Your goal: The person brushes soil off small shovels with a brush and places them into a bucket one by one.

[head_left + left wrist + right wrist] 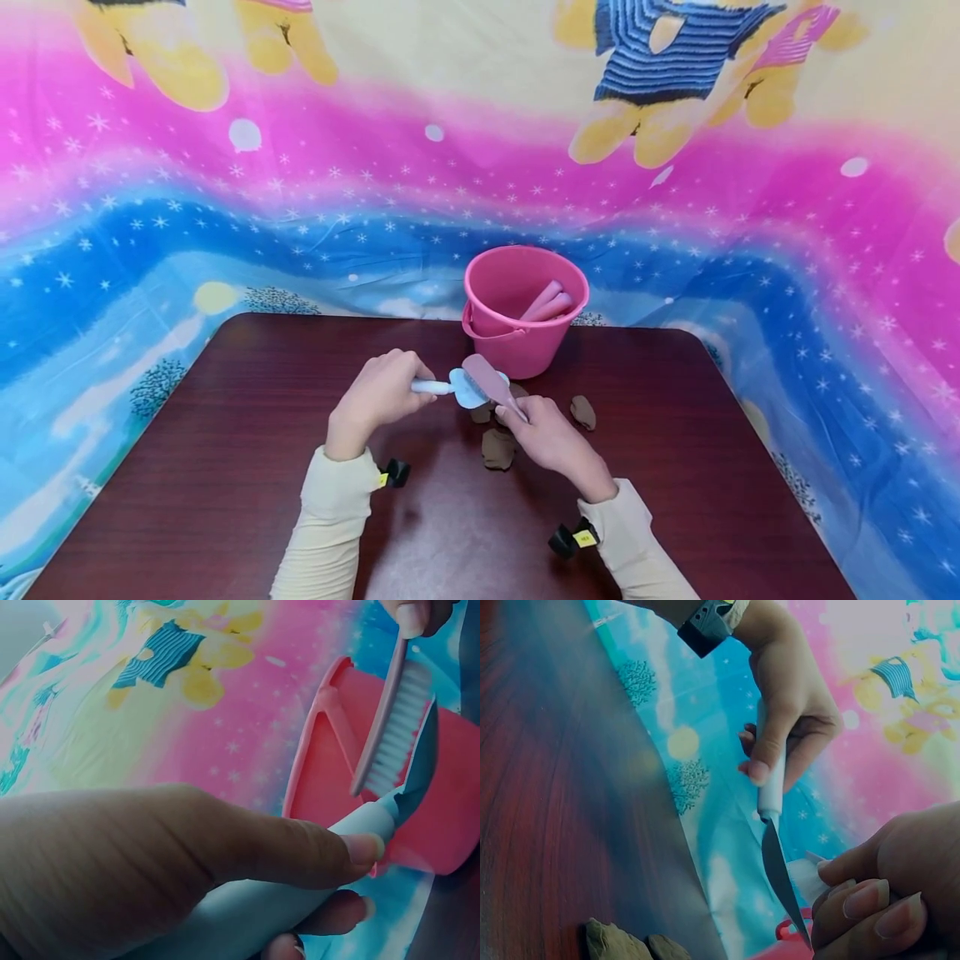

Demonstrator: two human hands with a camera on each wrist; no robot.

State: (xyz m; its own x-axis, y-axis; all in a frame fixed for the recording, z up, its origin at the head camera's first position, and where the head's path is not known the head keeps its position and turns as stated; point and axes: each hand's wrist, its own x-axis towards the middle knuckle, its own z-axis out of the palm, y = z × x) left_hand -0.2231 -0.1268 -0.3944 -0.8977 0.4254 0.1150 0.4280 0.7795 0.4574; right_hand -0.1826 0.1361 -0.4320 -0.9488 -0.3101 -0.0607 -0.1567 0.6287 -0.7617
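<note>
A small light-blue trowel (463, 392) is gripped by its pale handle in my left hand (378, 393), the thumb lying along the handle. My right hand (551, 435) pinches the handle of a mauve brush (487, 380). In the left wrist view, the brush's white bristles (399, 724) face the trowel's blade (426, 761), right at its surface. The right wrist view shows the blade (778, 866) edge-on, with much of the brush hidden behind the right fingers. Both tools are over several brown clay-like lumps (498, 450) on the table.
Just beyond the tools stands a pink bucket (528, 354), its handle hanging down in front and pink rod-like pieces (549, 304) inside. One brown lump (582, 412) lies apart, right of the right hand. A patterned cloth (360, 250) hangs behind the dark wooden table (247, 433).
</note>
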